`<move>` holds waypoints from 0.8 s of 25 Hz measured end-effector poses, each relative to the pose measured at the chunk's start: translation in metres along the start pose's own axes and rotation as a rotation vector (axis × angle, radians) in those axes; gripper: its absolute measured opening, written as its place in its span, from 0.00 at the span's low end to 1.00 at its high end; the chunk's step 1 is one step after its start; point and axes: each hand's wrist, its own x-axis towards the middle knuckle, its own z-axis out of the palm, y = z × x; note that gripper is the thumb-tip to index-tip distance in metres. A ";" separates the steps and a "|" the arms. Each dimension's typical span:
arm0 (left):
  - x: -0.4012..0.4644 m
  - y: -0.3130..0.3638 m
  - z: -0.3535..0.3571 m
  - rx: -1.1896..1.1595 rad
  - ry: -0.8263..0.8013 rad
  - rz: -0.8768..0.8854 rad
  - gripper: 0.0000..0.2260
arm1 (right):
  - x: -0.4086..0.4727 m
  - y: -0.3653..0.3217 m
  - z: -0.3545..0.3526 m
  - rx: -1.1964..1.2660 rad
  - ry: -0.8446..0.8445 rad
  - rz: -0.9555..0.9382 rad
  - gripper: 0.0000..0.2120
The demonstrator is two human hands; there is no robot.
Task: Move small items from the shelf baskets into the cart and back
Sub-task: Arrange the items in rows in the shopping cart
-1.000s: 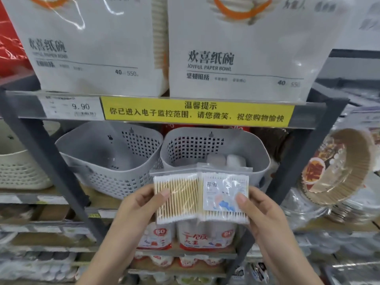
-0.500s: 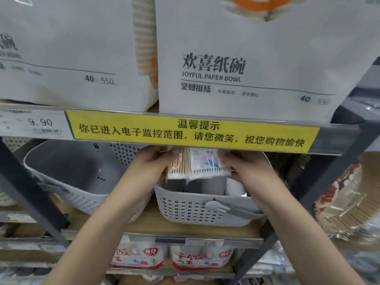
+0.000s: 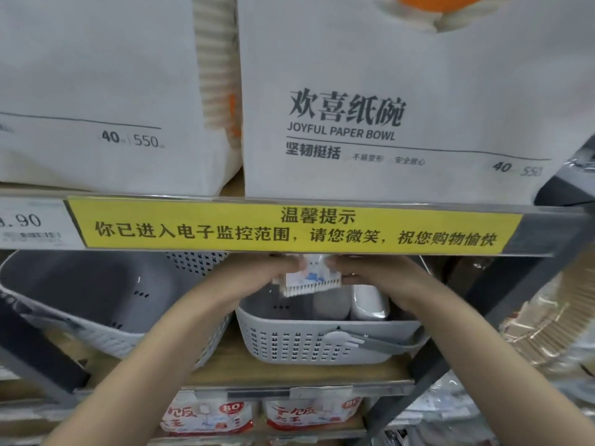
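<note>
Both hands hold a flat clear pack of cotton swabs (image 3: pixel 309 280) over the right grey perforated basket (image 3: pixel 322 346) on the shelf. My left hand (image 3: pixel 257 278) grips the pack's left end and my right hand (image 3: pixel 376 275) its right end. The pack is tilted, and its top is hidden behind the yellow shelf strip. White cylindrical packs (image 3: pixel 367 304) lie inside this basket. A second grey basket (image 3: pixel 96 304) stands tilted to the left, and nothing shows inside it.
The yellow notice strip (image 3: pixel 289 226) on the shelf edge hangs just above my hands. Large white paper bowl packs (image 3: pixel 386 91) fill the upper shelf. A dark diagonal shelf brace (image 3: pixel 457 342) runs at right, paper liners (image 3: pixel 547 320) beyond it. Red-labelled packs (image 3: pixel 264 413) sit below.
My hands lifted the swab pack from chest height into the shelf opening over the right basket. The view moved closer and upward, and the pack now sits deeper under the shelf edge.
</note>
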 end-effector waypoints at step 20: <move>0.054 -0.009 0.061 0.657 -0.498 0.211 0.17 | -0.018 -0.007 -0.035 -1.097 -0.311 0.256 0.08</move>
